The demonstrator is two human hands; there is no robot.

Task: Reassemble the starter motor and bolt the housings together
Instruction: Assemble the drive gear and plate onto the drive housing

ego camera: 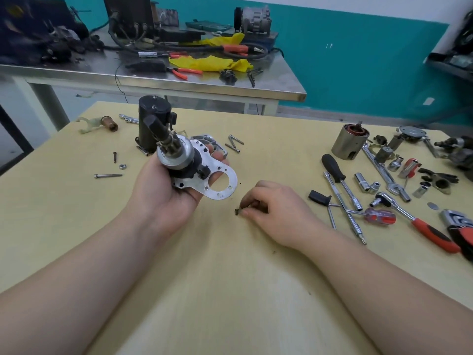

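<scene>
1. Cupping the starter motor sub-assembly [179, 157] from below, the left hand [163, 193] is curling its fingers round the drilled aluminium plate [220, 185], holding it above the wooden table [230, 278].
2. Pinching a small dark screw [237, 211] against the tabletop, the right hand [276, 213] is closing its fingertips together on it, just right of the plate.
3. Getting a firm pinch before lifting is probably wise; the screw is tiny and could roll.
4. Lining it up squarely with a plate hole is what should be coming next.

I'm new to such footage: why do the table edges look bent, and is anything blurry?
Head view: the wide-angle lens bows the wooden table edges; lighting is soft and even, shadows faint; the steel bench gleams mildly; the far right corner smears, while both hands look sharp.
</scene>
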